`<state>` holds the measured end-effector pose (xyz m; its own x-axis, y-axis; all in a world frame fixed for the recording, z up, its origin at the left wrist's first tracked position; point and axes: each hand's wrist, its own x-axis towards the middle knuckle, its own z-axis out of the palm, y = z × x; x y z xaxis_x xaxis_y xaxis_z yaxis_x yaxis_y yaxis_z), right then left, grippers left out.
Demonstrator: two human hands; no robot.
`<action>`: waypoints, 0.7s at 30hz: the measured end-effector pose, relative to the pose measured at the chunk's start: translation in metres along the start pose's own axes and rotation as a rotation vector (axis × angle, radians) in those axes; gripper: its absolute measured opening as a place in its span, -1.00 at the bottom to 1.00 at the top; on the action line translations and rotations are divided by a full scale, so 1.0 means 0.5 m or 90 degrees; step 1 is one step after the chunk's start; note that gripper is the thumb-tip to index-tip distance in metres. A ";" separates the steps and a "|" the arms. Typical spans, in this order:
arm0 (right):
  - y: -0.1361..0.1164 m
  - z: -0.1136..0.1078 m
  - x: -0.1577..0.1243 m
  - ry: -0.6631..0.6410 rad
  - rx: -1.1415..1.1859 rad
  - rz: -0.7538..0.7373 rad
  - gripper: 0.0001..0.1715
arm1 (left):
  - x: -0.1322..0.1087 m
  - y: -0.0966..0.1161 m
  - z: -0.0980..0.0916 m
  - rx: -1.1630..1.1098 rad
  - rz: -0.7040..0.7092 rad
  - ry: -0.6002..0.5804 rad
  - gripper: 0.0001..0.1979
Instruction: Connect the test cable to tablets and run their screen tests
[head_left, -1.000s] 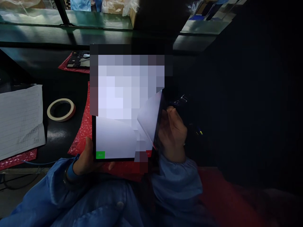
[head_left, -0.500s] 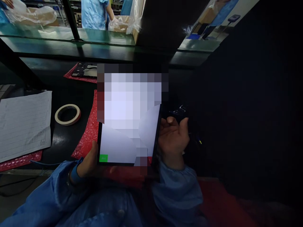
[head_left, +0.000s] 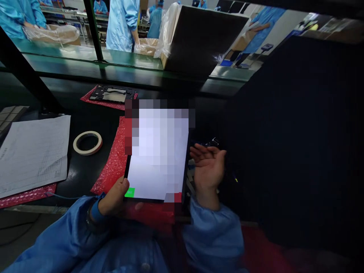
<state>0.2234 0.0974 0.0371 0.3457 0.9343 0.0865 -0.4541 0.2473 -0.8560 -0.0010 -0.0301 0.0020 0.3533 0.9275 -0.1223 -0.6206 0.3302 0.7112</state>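
Observation:
A tablet (head_left: 153, 178) with a lit, near-white screen is held up in front of me, a green box at its lower left corner and a red one at its lower right. Much of the screen is pixelated. My left hand (head_left: 115, 195) grips its lower left edge, thumb on the front and the other fingers mostly behind. Just off the tablet's right edge, my right hand (head_left: 209, 168) is turned palm up with its fingers spread, holding nothing. Red bubble wrap (head_left: 109, 172) lies under and left of the tablet.
Left of the bubble wrap sits a roll of tape (head_left: 87, 143), beside a paper form (head_left: 34, 151). Farther back, an opened device panel (head_left: 113, 94) rests on red wrap. A dark panel (head_left: 298, 132) stands at the right. Co-workers in blue (head_left: 122, 24) stand beyond the bench.
My view has tilted up, showing more of the room. My right hand has come away from the tablet's right edge, its fingers opening out. The left hand keeps its grip.

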 end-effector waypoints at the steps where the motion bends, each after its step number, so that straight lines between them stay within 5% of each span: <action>1: -0.012 0.009 -0.004 0.015 -0.030 -0.089 -0.54 | 0.001 0.003 0.002 0.009 0.006 -0.008 -0.37; 3: -0.041 0.032 -0.016 -0.005 -0.107 -0.244 -0.67 | 0.003 0.011 0.009 0.028 0.014 -0.027 -0.35; 6: -0.081 0.077 -0.040 -0.180 -0.315 -0.397 -0.85 | 0.008 0.023 0.024 0.034 0.027 -0.027 -0.42; 9: -0.100 0.125 -0.058 -0.382 -0.584 -0.563 -0.75 | 0.009 0.030 0.035 0.032 0.020 0.016 -0.54; 12: -0.098 0.167 -0.059 -0.501 -0.746 -0.682 -0.53 | 0.007 0.030 0.037 0.044 0.012 0.051 -0.58; 16: -0.087 0.205 -0.035 -0.581 -0.806 -0.761 -0.42 | 0.004 0.023 0.026 0.061 0.026 0.042 -0.61; 21: -0.120 0.221 -0.032 -0.598 -0.822 -0.842 -0.76 | 0.000 0.016 0.011 0.069 0.047 -0.018 -0.50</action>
<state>0.1543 0.0962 0.1436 -0.7131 0.3048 0.6313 0.5146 0.8391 0.1761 -0.0019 -0.0283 0.0115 0.3301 0.9428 -0.0473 -0.5677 0.2383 0.7880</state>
